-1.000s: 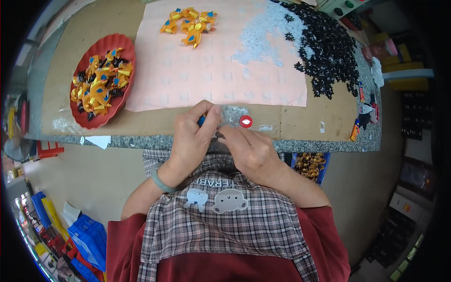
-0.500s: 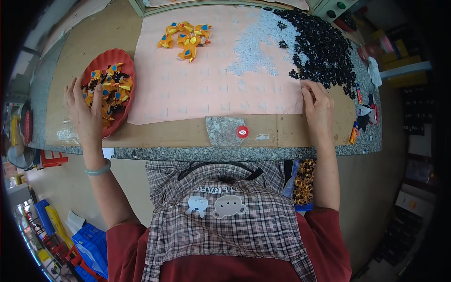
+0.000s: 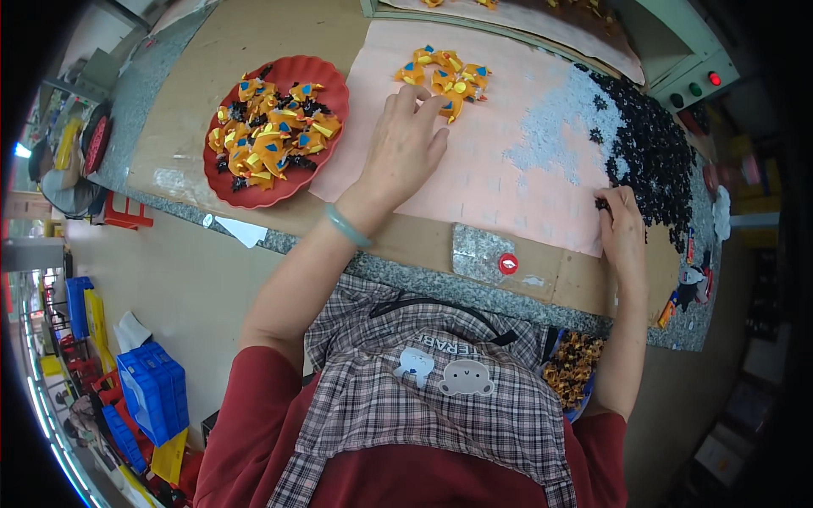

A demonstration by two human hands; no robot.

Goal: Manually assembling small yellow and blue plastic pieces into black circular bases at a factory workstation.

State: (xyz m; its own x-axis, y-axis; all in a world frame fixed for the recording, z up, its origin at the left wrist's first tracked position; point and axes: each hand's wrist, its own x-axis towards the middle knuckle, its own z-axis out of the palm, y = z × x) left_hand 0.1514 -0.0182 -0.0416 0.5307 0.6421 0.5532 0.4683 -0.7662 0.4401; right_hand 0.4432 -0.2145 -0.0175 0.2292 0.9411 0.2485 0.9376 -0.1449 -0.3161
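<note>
Seen from above, a person in a checked apron is leaning over a workbench (image 3: 254, 51) covered by a pink mat (image 3: 508, 182). Centre frame, the left hand (image 3: 405, 146) is reaching forward across the mat, palm down, fingers spread apart and slightly curled, fingertips touching the near edge of a small heap of orange pieces (image 3: 442, 74) with blue spots, as if gathering one from the heap; nothing is clamped in it yet, as far as can be seen. A pale green bangle (image 3: 349, 227) is sitting on that wrist. At the right of the frame, the right hand (image 3: 622, 233) is resting at the mat's edge, fingers drawn together and pinching at the lower fringe of a wide spread of small black parts (image 3: 648, 144); whether a part is actually held between the fingertips is too small to tell. Paler grey parts (image 3: 550, 131) are lying just left of the black ones. In the upper left, a red dish (image 3: 275, 127) is holding more orange pieces mixed with black bits, placed within easy reach of the left arm. A small red cap (image 3: 507, 263) is sitting on the bench's near edge, between the two arms. Each pile is lying on the side of the hand working it, so both hands can be picking at once. Blue crates (image 3: 152, 394) are standing on the floor at lower left.
</note>
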